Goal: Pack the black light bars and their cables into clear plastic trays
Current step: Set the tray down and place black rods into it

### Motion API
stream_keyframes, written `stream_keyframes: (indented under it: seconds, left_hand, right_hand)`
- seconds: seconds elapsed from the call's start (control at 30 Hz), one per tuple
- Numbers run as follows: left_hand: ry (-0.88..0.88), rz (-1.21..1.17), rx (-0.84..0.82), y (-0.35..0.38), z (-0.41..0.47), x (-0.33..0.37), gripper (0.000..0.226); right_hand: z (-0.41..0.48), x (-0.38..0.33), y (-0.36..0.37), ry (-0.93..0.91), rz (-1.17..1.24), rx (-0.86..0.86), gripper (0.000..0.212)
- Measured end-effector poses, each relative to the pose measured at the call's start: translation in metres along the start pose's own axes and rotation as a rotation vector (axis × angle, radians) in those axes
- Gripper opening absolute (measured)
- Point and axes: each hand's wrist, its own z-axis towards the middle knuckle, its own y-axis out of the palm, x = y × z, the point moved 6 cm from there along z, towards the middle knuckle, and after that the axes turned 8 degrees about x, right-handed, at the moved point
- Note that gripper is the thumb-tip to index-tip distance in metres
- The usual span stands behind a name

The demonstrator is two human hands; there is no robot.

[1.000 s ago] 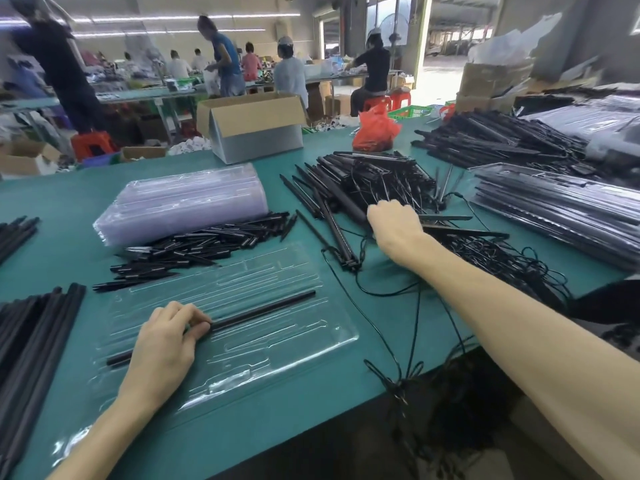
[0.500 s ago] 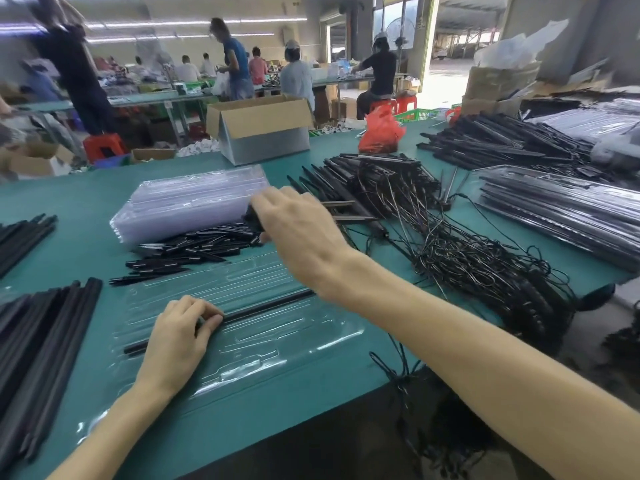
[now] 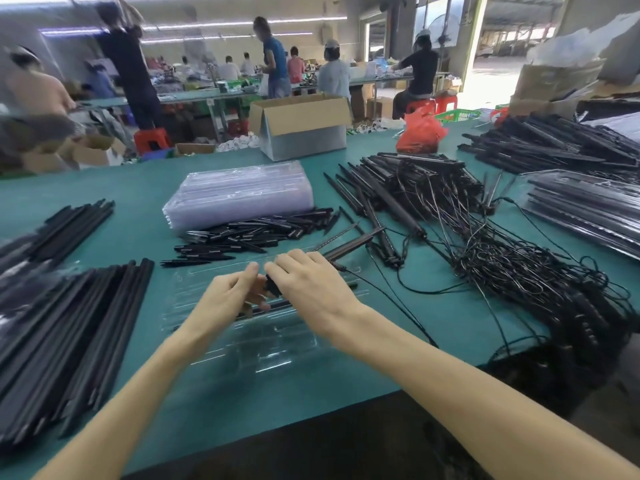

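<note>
A clear plastic tray [image 3: 242, 344] lies on the green table in front of me, with one black light bar [image 3: 352, 284] lying in it, mostly hidden under my hands. Just above the tray, my right hand [image 3: 311, 292] grips a second black light bar [image 3: 349, 245] that points away to the right. Its thin cable [image 3: 388, 299] trails across the table. My left hand [image 3: 228, 299] meets the right one, and its curled fingers and thumb pinch that bar's near end [image 3: 272, 288].
Behind the tray are short black pieces [image 3: 249, 233] and a stack of empty clear trays [image 3: 239, 195]. Bars with tangled cables [image 3: 485, 258] fill the right, near filled trays [image 3: 581, 209]. Plain black bars [image 3: 69, 323] lie left. A cardboard box [image 3: 301, 126] stands at the back.
My right hand came back from the cabled pile with a bar and moved over the tray. My left hand left the bar in the tray and took the new bar's end.
</note>
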Motion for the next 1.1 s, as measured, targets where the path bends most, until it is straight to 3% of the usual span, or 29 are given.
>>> stream_keyframes:
  seconds: [0.13, 0.23, 0.4, 0.57, 0.73, 0.9, 1.0, 1.1]
  left_hand:
    - [0.237, 0.362, 0.011, -0.003, -0.006, 0.000, 0.013]
    - [0.256, 0.487, 0.142, -0.029, -0.008, -0.015, 0.019]
    - [0.252, 0.574, 0.296, -0.079, 0.005, -0.030, 0.029]
    - [0.353, 0.700, 0.252, -0.074, 0.045, -0.021, 0.031]
    - [0.365, 0.920, 0.146, -0.039, 0.095, -0.017, 0.049]
    - [0.400, 1.180, 0.000, -0.011, 0.124, -0.020, 0.070]
    - [0.378, 1.305, -0.040, -0.003, 0.132, -0.027, 0.055]
    - [0.441, 1.383, 0.033, -0.002, 0.131, -0.026, 0.036]
  right_hand:
    - [0.007, 0.029, -0.014, 0.077, 0.013, 0.079, 0.045]
    - [0.004, 0.066, -0.024, 0.141, -0.051, 0.075, 0.050]
    - [-0.036, 0.104, -0.005, 0.114, -0.096, -0.132, 0.055]
    - [-0.089, 0.136, 0.006, 0.122, -0.087, -0.226, 0.068]
    - [-0.131, 0.152, 0.015, 0.204, 0.063, -0.303, 0.080]
    - [-0.149, 0.158, 0.018, 0.422, 0.228, -0.120, 0.075]
    - [-0.153, 0.151, 0.018, 0.481, 0.259, -0.034, 0.068]
    - [-0.150, 0.145, 0.011, 0.452, 0.251, 0.042, 0.063]
